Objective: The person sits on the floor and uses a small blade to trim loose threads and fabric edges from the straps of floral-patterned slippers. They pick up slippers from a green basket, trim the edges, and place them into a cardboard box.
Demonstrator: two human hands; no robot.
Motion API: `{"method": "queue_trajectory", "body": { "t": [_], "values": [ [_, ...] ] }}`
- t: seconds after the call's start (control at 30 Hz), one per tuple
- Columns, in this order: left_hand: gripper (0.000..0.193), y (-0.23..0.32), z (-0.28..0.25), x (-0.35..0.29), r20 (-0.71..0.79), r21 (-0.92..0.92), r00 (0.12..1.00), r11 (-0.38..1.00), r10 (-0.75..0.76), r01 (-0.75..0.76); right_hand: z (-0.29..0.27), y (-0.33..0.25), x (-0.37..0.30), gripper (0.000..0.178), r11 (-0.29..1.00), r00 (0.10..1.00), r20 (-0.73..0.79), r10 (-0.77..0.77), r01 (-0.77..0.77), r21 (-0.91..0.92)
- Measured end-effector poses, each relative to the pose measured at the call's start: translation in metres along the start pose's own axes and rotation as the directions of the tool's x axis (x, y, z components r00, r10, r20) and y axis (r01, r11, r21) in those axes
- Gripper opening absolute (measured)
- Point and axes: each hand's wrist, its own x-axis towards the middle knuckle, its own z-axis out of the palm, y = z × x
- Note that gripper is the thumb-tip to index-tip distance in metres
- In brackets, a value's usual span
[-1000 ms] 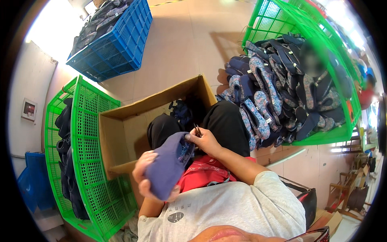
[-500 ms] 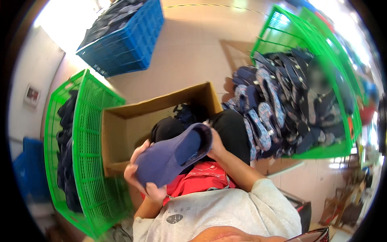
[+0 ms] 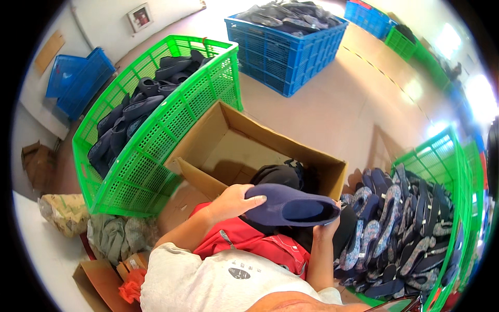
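- The left hand (image 3: 234, 201) is grasping the toe end of a navy slipper (image 3: 270, 204), its thumb lying across the upper; the fingers beneath are mostly hiding from view.
- The right hand (image 3: 331, 222) is grasping the heel end of the same slipper, with the thumb side showing near the rim.
- The slipper is hanging between both hands above the person's lap, its toe pointing left and its dark foot opening facing up.
- Below it, a red apron (image 3: 234, 239) is covering the lap, and a black-trousered knee (image 3: 275, 176) is showing just beyond the slipper.
- An open cardboard box (image 3: 200, 143) is standing right in front of the person; dark pieces (image 3: 294, 167) are lying near its right end.
- A green crate (image 3: 176, 127) is standing to the left of the box, holding dark slippers (image 3: 143, 106).
- A blue crate (image 3: 288, 60) is standing farther off on the floor (image 3: 332, 117), heaped with dark and grey items (image 3: 288, 16).
- To the right, navy and floral-lined slippers (image 3: 397, 223) are piling up in another green crate (image 3: 439, 148).
- Blue bins (image 3: 78, 78) are leaning by the wall at far left.
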Motion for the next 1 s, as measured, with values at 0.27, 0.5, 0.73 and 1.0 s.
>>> {"method": "queue_trajectory", "body": {
  "t": [0.27, 0.5, 0.73, 1.0],
  "values": [
    [0.036, -0.017, -0.065, -0.018, -0.148, -0.524, 0.987, 0.851, -0.056, -0.030, 0.007, 0.018, -0.013, 0.034, 0.903, 0.950, -0.081, 0.301, -0.312, -0.295],
    [0.081, 0.028, -0.153, 0.014, -0.736, -0.491, 0.557, 0.262, 0.384, -0.831, -0.002, 0.020, -0.008, 0.031, 0.895, 0.945, -0.025, 0.326, -0.317, -0.315],
    [0.038, -0.009, -0.046, 0.053, -0.480, -0.611, 0.857, 0.631, 0.186, -0.479, 0.001, 0.011, -0.019, 0.021, 0.937, 0.975, 0.063, 0.215, -0.187, -0.296],
    [0.019, -0.030, 0.056, 0.063, -0.182, 0.012, 0.740, 0.754, 0.647, -0.656, -0.007, -0.051, -0.019, 0.016, 0.962, 0.976, 0.149, -0.158, 0.186, -0.199]
  ]
}}
